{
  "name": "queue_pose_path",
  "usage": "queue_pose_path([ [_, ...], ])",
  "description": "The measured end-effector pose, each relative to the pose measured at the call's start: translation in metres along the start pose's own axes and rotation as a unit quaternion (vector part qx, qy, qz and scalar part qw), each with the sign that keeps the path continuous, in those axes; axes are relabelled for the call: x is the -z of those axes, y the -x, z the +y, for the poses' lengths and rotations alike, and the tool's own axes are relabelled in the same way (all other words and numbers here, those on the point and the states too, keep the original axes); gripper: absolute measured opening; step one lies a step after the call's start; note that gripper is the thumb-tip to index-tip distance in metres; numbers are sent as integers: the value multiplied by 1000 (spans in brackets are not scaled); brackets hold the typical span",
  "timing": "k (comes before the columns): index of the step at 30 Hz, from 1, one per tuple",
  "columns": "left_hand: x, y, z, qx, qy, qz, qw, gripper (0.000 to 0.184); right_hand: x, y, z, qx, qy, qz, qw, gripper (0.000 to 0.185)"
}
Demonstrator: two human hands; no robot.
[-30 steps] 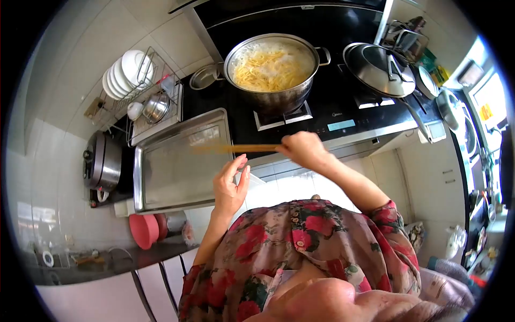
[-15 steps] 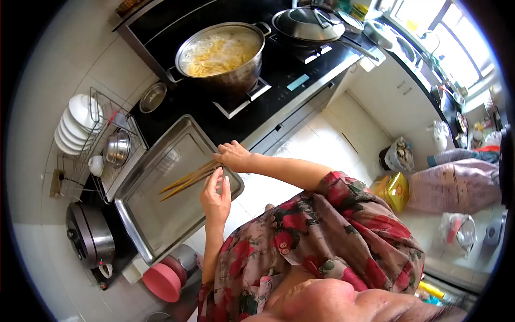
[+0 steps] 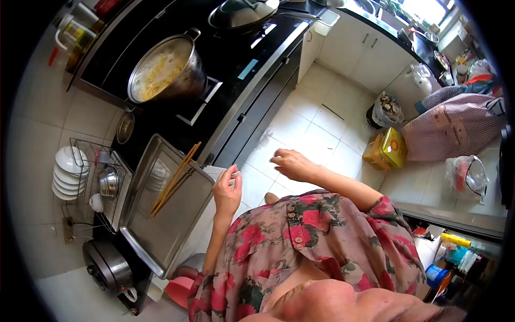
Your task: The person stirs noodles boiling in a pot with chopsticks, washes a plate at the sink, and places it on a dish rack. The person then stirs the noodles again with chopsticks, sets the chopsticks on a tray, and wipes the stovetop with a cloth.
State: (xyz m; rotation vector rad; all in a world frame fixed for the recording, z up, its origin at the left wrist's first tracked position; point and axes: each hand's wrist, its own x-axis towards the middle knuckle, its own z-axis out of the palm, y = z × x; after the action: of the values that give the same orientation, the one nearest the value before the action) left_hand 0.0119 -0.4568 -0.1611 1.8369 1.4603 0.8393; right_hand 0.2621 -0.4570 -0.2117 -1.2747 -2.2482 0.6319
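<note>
The long wooden chopsticks (image 3: pixel 176 180) lie across the metal tray (image 3: pixel 206 189), their upper ends over its rim. Beside the tray's right edge is my left hand (image 3: pixel 227 191), fingers raised and apart, holding nothing. My right hand (image 3: pixel 292 164) hangs over the floor, away from the chopsticks, with its fingers loosely bent and apart and nothing seen in them. On the black stove (image 3: pixel 228 70), a large steel pot (image 3: pixel 185 80) contains pale yellow strips in foamy, bubbling liquid.
A lidded pan (image 3: pixel 241 13) stands on the far burner. Left of the tray are a wire rack with white plates (image 3: pixel 68 174) and a rice cooker (image 3: pixel 110 268). A yellow box (image 3: pixel 387 149) and a bin (image 3: pixel 386 110) stand on the floor at right.
The chopsticks, earlier in my right hand, now lie on the tray. My right hand has let go and moved right. The view has turned toward the floor on the right.
</note>
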Motion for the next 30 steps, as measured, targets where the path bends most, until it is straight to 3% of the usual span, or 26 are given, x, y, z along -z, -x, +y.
queue_pose_path([
  [2,-28,-4,18,-20,-14,-16,1000,27,14,43,16,-85,0,-11,996,23],
  [7,-108,2,76,-57,-5,-111,992,28,32,122,47,-164,-30,-1,986,21],
  [13,-180,16,121,-99,-44,-162,981,26,32,176,86,-127,-82,40,988,18],
  [16,-202,18,133,-54,-27,-194,979,27,47,188,92,-112,-96,36,988,18],
  [20,-222,11,140,-61,-28,-223,972,27,50,195,107,-130,-95,33,987,17],
  [27,-247,-58,128,-81,-5,-231,970,26,75,166,138,-115,-72,30,990,12],
  [30,-262,-95,122,-97,11,-238,966,26,102,153,148,-169,-48,21,984,12],
])
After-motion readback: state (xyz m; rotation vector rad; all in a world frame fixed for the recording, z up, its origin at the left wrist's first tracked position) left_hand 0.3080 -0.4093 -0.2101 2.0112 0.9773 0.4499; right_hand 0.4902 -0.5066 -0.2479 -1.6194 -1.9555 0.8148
